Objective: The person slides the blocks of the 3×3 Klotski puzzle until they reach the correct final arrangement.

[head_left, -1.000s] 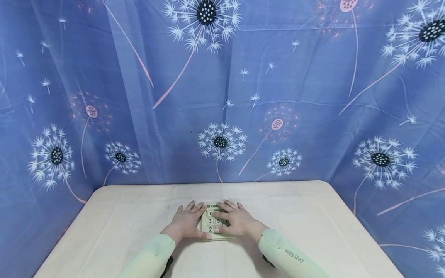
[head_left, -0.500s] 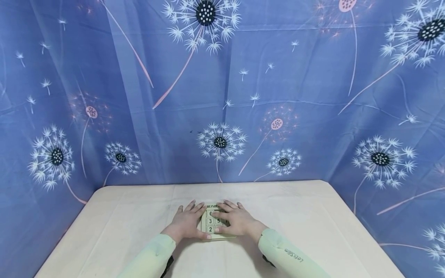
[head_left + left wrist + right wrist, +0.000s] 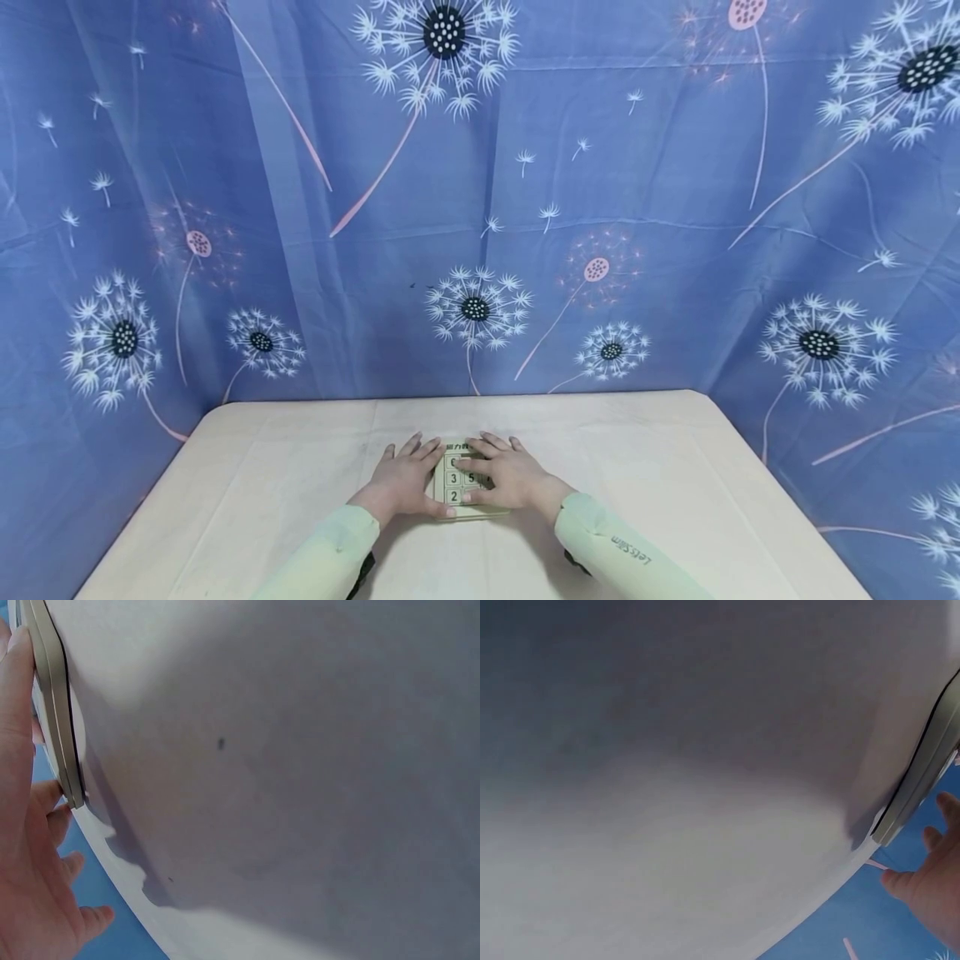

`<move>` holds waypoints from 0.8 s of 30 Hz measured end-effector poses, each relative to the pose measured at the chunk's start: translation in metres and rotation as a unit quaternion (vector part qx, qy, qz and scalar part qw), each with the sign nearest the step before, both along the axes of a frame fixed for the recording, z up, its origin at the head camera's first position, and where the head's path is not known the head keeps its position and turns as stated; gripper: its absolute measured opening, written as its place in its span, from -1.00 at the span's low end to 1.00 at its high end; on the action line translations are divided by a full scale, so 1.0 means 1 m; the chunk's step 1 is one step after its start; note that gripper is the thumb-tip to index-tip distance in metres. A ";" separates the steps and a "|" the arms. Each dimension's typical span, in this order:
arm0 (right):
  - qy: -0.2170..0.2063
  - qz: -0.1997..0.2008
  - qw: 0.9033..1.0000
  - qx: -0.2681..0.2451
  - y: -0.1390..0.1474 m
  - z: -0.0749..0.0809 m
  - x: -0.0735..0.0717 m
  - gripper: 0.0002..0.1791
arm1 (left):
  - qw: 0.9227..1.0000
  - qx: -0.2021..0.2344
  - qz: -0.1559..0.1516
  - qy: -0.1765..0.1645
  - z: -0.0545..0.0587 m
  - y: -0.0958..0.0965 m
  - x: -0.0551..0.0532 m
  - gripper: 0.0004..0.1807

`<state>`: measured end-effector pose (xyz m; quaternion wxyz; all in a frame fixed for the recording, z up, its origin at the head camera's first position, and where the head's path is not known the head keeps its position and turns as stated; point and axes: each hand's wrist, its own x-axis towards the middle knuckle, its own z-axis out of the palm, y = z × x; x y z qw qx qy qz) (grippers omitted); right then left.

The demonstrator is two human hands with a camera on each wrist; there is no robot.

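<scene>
Hands are resting flat on the number slide puzzle (image 3: 459, 482) mid-surface (image 3: 262, 483): left hand (image 3: 401, 482) steadying its edge, right hand (image 3: 510, 479) fingers straight over tiles. I think light, single-tile pushes are working best.

A pale cream desk (image 3: 262, 492) is seen, covered by a faintly creased cloth. Behind and to both sides of the desk, a blue curtain (image 3: 645, 192) printed with white and pink dandelions is hung.
</scene>
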<state>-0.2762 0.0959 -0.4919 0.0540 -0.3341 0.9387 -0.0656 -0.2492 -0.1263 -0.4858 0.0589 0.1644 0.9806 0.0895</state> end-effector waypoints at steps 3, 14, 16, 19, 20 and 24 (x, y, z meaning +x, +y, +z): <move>0.002 0.000 1.000 0.003 -0.001 0.001 0.000 -0.32 | 1.000 -0.002 0.002 -0.001 0.001 0.000 0.000 0.22; -0.005 0.005 0.999 -0.034 0.007 0.007 0.002 -0.31 | 1.000 0.006 0.001 -0.003 0.002 0.000 0.001 0.22; -0.004 0.004 0.999 -0.043 0.011 0.008 0.002 -0.30 | 1.000 0.006 0.001 -0.004 0.001 0.000 0.000 0.22; -0.002 0.004 0.999 -0.050 0.017 0.008 0.001 -0.30 | 1.000 0.005 0.000 -0.003 0.000 -0.001 0.000 0.22; -0.001 0.004 0.999 -0.050 0.019 0.007 0.001 -0.31 | 1.000 0.004 -0.001 -0.003 -0.001 -0.001 0.000 0.23; 0.005 -0.001 0.999 -0.051 0.026 0.007 0.001 -0.31 | 1.000 0.004 -0.003 0.000 -0.002 -0.001 -0.001 0.23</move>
